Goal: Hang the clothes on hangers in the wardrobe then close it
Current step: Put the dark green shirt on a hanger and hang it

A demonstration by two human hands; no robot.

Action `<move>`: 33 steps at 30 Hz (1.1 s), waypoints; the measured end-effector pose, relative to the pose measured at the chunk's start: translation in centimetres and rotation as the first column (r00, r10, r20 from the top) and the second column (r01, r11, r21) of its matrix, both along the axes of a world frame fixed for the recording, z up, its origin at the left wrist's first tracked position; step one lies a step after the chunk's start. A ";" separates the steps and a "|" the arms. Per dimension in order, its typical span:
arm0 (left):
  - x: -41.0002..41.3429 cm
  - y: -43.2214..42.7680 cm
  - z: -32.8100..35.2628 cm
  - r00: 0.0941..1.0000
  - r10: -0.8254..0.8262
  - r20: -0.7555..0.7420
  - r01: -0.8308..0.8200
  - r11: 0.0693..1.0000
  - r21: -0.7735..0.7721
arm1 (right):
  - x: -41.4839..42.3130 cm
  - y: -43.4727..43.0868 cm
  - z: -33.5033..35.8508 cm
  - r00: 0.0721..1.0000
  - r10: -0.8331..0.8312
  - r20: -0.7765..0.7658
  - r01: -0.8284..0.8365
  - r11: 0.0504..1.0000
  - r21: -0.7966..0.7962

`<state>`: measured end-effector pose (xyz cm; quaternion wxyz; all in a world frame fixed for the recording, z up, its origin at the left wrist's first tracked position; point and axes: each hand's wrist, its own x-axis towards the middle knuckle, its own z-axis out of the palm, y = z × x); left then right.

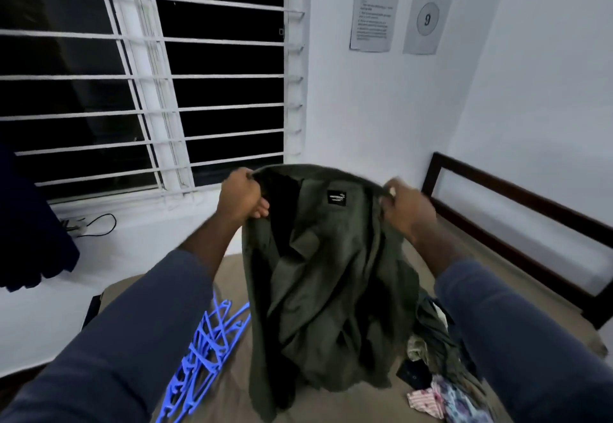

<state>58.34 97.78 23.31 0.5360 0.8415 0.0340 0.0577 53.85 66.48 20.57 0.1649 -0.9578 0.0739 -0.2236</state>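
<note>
A person in long blue-grey sleeves holds up an olive-green shirt [325, 276] with both hands above a bed [232, 276] covered in a tan sheet. The left hand [240, 195] has its fingers curled tightly round the shirt's top edge on one side of the collar. The right hand [406, 210], slightly blurred, grips the top edge on the other side, fingers closed over the fabric. The shirt hangs between the hands, crumpled and folded on itself, with a small black label [336, 197] showing inside near the collar. Its lower end reaches down toward the middle of the bed.

A loose heap of bright blue plastic hangers [202, 349] lies on the sheet near the bed's left edge, just beside the hanging shirt. A pile of other clothes [438, 373], including dark, green and pink floral pieces, lies toward the bed's right side, partly hidden by the right arm.

A dark wooden bed frame [517, 223] runs along the bed's far right edge against a white wall. Behind the bed's far edge is a window [149, 74] with white horizontal bars, dark outside. Two printed paper sheets [374, 7] are stuck on the wall. A dark blue cloth [30, 230] hangs at the far left, and a black cable [96, 223] lies on the window ledge.
</note>
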 end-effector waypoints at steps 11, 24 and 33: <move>-7.1 -0.6 2.4 0.985 0.132 0.109 -0.171 0.810 0.561 | -7.5 -4.3 4.0 0.943 -0.063 -0.327 0.043 0.997 -0.069; -20.6 -2.3 0.7 0.853 0.326 0.408 -0.254 0.941 -0.222 | -17.6 -4.2 4.8 0.955 -0.063 0.289 -0.106 0.839 0.534; -25.8 -1.3 -4.9 0.940 0.316 0.125 -0.313 0.949 -0.049 | -21.9 -4.6 1.2 0.996 0.035 -0.087 0.018 0.841 0.542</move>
